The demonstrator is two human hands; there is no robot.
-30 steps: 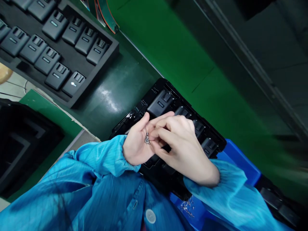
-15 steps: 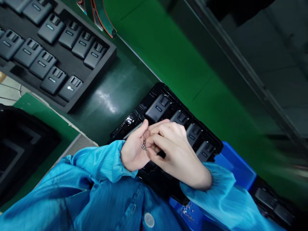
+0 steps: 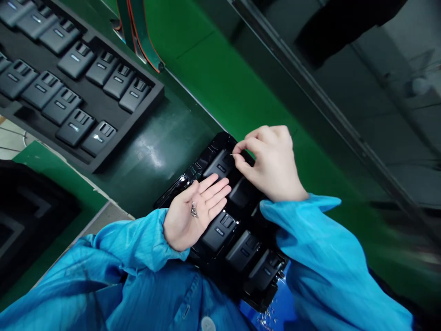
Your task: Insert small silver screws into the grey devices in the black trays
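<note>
So, step: right hand (image 3: 272, 163) brings a thin metal piece (image 3: 234, 154) to the far black module (image 3: 220, 165) in the black plastic tray (image 3: 179, 186).
Right grip: thumb and forefinger pinched tight on that piece; its exact kind is too small to tell.
Left grip: left hand (image 3: 182, 220) open flat, palm up, fingers spread, just above the tray, holding nothing closed.
Parts: small metal parts (image 3: 194, 210) lie loose in the left palm.
Far left: foam tray (image 3: 103, 158) of black modules sits on the green bench mat (image 3: 220, 87).
Near: blue bin (image 3: 275, 312) under the black tray.
Unclear: how the piece meets the module.
</note>
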